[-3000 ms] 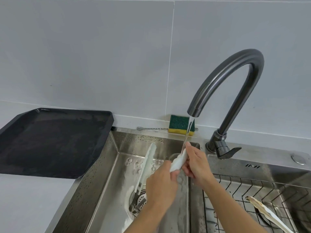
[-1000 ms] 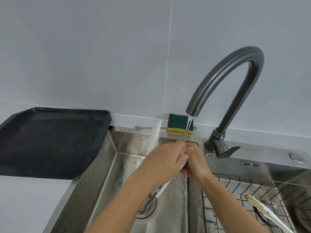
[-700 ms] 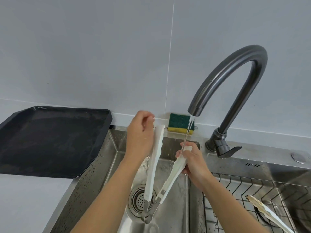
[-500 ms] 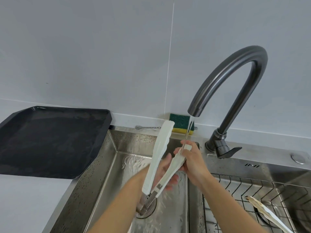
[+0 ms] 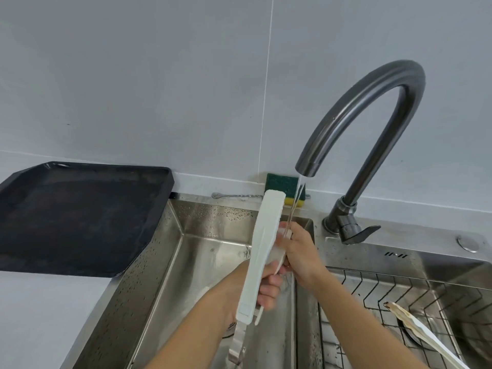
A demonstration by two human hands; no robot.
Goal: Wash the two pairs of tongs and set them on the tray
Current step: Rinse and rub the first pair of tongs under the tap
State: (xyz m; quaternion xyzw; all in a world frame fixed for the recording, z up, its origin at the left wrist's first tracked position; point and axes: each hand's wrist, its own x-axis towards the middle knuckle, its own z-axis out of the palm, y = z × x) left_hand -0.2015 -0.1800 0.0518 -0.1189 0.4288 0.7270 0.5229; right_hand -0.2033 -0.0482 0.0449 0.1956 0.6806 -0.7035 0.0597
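White tongs (image 5: 262, 249) with a steel hinge end stand tips-up over the left sink basin (image 5: 213, 251), under the running water. My right hand (image 5: 299, 253) grips one arm of them near its tip, right in the stream. My left hand (image 5: 266, 284) sits behind the other arm, fingers curled around the lower arm. A second pair of tongs (image 5: 423, 330), stained brown at the tip, lies in the wire basket (image 5: 372, 286) of the right basin. The black tray (image 5: 77, 219) sits on the counter to the left, with nothing on it.
A dark curved faucet (image 5: 372, 115) arches over the sink, its lever at the base. A green and yellow sponge (image 5: 283, 186) leans on the wall behind the basin, with a thin metal tool (image 5: 234, 195) beside it. White counter lies at lower left.
My left hand came down from the tongs' upper arm to the lower part between the arms. The tongs have closed up and turned more upright under the stream.
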